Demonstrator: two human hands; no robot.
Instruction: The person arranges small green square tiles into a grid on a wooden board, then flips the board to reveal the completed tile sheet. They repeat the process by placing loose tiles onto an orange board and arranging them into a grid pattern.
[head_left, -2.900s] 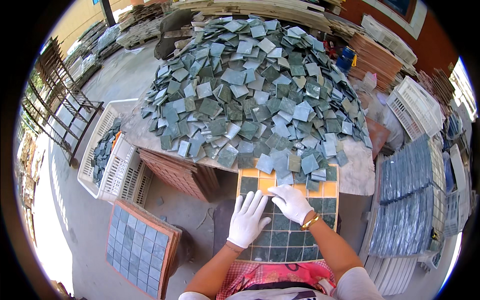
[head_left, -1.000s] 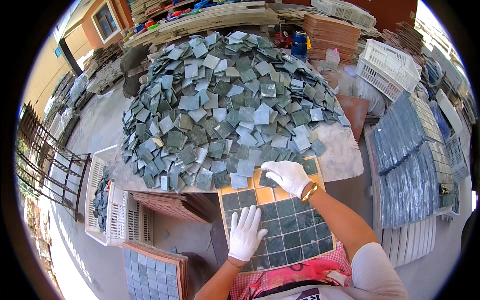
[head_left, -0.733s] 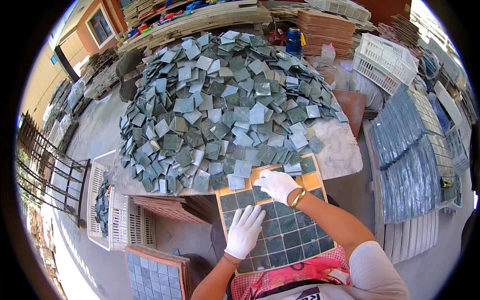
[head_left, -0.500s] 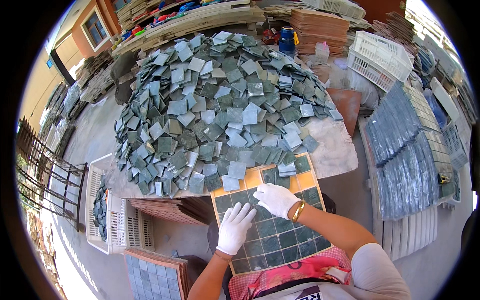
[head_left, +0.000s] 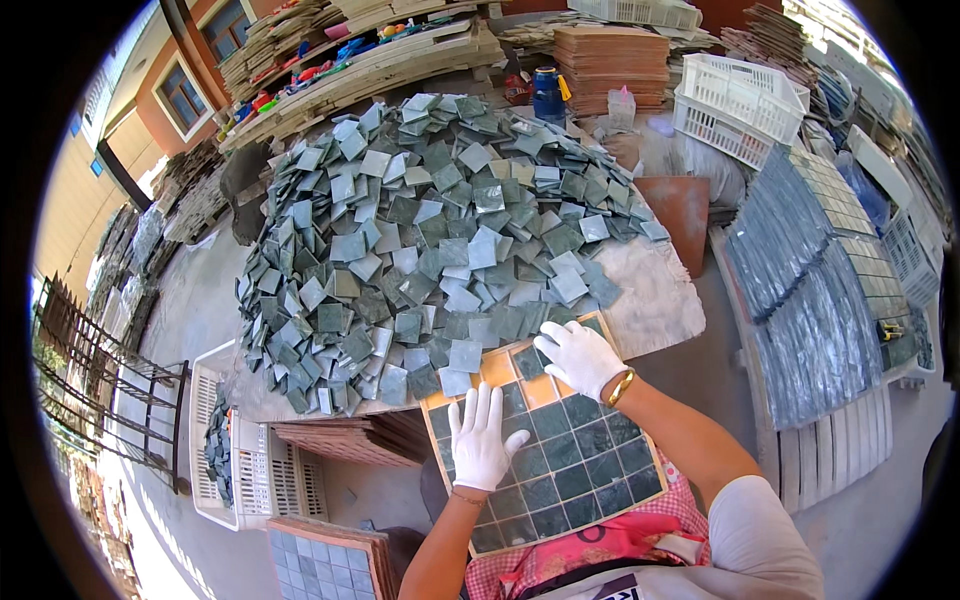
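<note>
Both hands are in white gloves. The left hand (head_left: 482, 440) lies flat, fingers spread, on the orange grid tray (head_left: 545, 445) and grips nothing. The right hand (head_left: 578, 355) rests at the tray's 12 o'clock edge, fingers curled down onto the green tiles there; can't tell if it actually has one pinched. The tray sits on the person's lap, mostly filled with square green tiles, with a few orange slots still bare near the top.

From 10 to 1 o'clock of the tray is a huge heap of loose tiles (head_left: 440, 230) on a pale stone slab (head_left: 655, 300). At 3 o'clock are stacked tile sheets (head_left: 810, 290), at 9 a white crate (head_left: 235, 465), and at 1 a white basket (head_left: 740, 105). It's an outdoor yard with a concrete floor. The filled tray (head_left: 325, 560) at 7 o'clock is cut off by the frame.
</note>
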